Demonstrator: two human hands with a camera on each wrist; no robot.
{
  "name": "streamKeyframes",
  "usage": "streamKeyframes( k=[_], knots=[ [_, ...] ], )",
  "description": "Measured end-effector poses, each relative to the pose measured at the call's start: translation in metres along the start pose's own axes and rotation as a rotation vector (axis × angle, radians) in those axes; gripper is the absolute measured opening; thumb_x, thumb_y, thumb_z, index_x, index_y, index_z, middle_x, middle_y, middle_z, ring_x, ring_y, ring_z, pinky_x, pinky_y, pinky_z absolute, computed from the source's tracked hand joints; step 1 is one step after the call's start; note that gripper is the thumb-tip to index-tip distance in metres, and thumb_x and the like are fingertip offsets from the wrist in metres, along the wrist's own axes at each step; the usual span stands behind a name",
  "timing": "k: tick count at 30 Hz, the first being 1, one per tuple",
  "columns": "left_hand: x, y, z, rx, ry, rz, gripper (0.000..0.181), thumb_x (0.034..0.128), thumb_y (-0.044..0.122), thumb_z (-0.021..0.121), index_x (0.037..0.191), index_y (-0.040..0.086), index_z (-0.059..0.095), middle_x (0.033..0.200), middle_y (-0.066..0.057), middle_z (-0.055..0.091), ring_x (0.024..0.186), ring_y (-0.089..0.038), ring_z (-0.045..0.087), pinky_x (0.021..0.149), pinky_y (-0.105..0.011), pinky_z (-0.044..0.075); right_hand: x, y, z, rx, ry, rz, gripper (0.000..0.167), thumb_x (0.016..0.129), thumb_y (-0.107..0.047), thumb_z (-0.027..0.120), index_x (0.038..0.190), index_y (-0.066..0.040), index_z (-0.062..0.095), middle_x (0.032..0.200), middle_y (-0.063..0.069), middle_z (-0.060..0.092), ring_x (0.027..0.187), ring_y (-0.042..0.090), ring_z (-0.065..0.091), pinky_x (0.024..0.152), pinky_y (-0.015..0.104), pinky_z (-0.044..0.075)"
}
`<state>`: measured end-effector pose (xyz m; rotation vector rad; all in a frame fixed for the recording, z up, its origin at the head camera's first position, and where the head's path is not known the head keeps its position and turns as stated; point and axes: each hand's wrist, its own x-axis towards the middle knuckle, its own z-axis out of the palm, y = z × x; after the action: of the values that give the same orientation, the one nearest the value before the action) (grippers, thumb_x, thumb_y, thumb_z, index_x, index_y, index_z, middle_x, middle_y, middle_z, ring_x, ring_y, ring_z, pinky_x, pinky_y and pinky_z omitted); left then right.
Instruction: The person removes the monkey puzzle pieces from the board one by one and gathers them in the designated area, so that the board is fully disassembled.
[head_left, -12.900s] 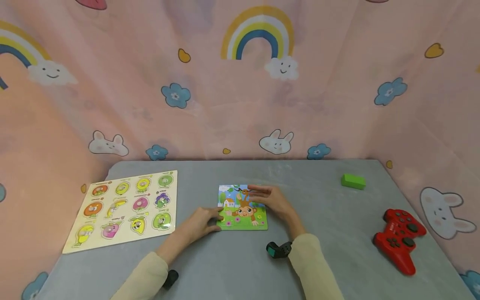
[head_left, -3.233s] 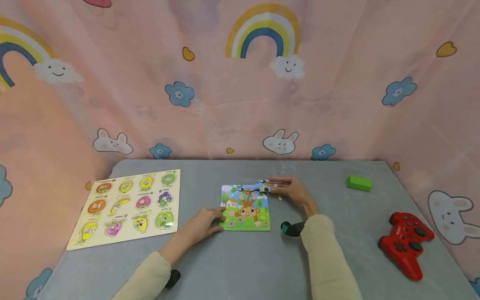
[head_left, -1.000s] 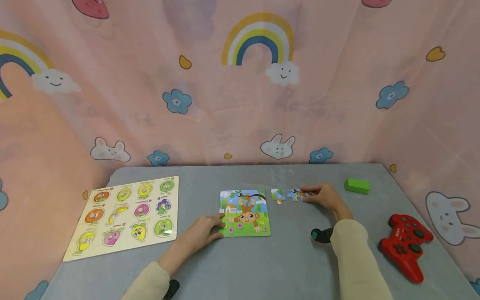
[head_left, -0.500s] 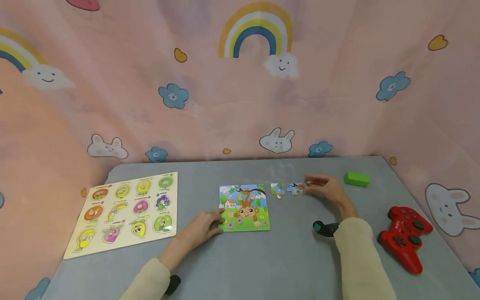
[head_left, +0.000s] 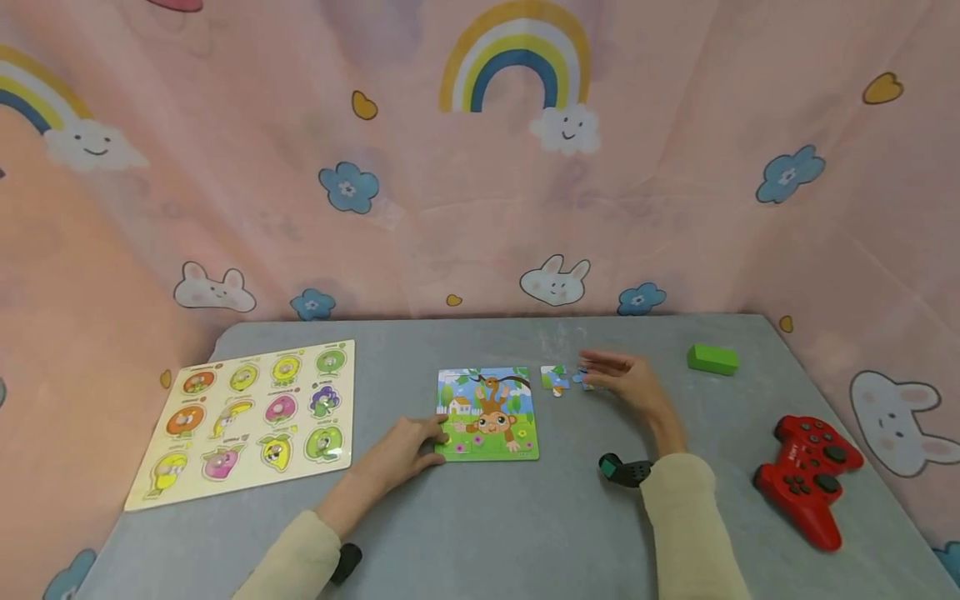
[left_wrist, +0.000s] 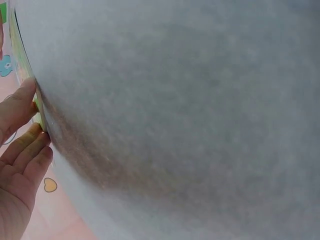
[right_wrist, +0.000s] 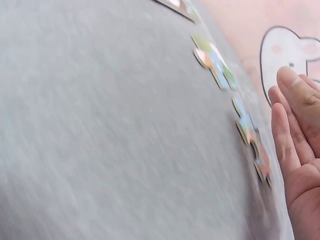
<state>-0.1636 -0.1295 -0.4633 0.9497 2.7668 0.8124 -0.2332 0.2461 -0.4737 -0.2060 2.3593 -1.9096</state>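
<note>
A square jigsaw puzzle (head_left: 491,417) with a monkey picture lies flat on the table. My left hand (head_left: 405,444) holds its near left corner, the thumb (left_wrist: 24,95) at one edge and the fingers (left_wrist: 35,150) at the other. Right of the puzzle lie two loose puzzle pieces, one green and blue (head_left: 555,379), the other blue and brown (right_wrist: 245,122). Just above the blue and brown piece, my right hand (head_left: 628,385) hovers with loosely extended fingers, covering most of it in the head view. Nothing is between those fingers in the right wrist view.
A fruit peg board (head_left: 255,421) lies at the left. At the back right is a green block (head_left: 713,359), with a red game controller (head_left: 808,479) nearer the right edge. A pink printed curtain (head_left: 480,208) hangs round the table (head_left: 480,533).
The right hand carried a piece rightward off the puzzle and released it beside the other loose piece. Since then it has come back slightly left, over that piece. The left hand stays in place.
</note>
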Motion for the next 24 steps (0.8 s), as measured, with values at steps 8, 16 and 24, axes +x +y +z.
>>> streamKeyframes(
  k=[8, 16, 24],
  knots=[
    [0.000, 0.001, -0.003, 0.009, 0.002, 0.013, 0.023, 0.0812, 0.009, 0.075, 0.100, -0.003, 0.069, 0.125, -0.024, 0.059, 0.112, -0.038, 0.060, 0.093, -0.044, 0.050, 0.003, -0.002, 0.021, 0.003, -0.031, -0.031, 0.047, 0.084, -0.007, 0.073, 0.127, 0.005, 0.058, 0.125, 0.024, 0.060, 0.111, 0.019, 0.063, 0.088, 0.015, 0.049],
    [-0.001, 0.000, -0.002, 0.020, 0.003, 0.013, 0.023, 0.0813, 0.010, 0.075, 0.100, -0.002, 0.069, 0.125, -0.025, 0.060, 0.111, -0.038, 0.061, 0.092, -0.044, 0.051, 0.010, -0.007, 0.047, 0.084, -0.087, -0.046, 0.044, 0.083, 0.003, 0.071, 0.125, 0.007, 0.058, 0.126, 0.027, 0.058, 0.113, 0.028, 0.061, 0.086, 0.022, 0.053],
    [0.000, 0.003, -0.002, 0.034, -0.002, 0.004, 0.024, 0.0820, 0.011, 0.075, 0.102, -0.001, 0.070, 0.126, -0.023, 0.059, 0.111, -0.037, 0.060, 0.094, -0.043, 0.050, 0.013, -0.013, 0.066, 0.065, -0.148, -0.045, 0.045, 0.082, 0.006, 0.070, 0.125, 0.010, 0.057, 0.123, 0.029, 0.058, 0.111, 0.038, 0.060, 0.087, 0.027, 0.054]
  ],
)
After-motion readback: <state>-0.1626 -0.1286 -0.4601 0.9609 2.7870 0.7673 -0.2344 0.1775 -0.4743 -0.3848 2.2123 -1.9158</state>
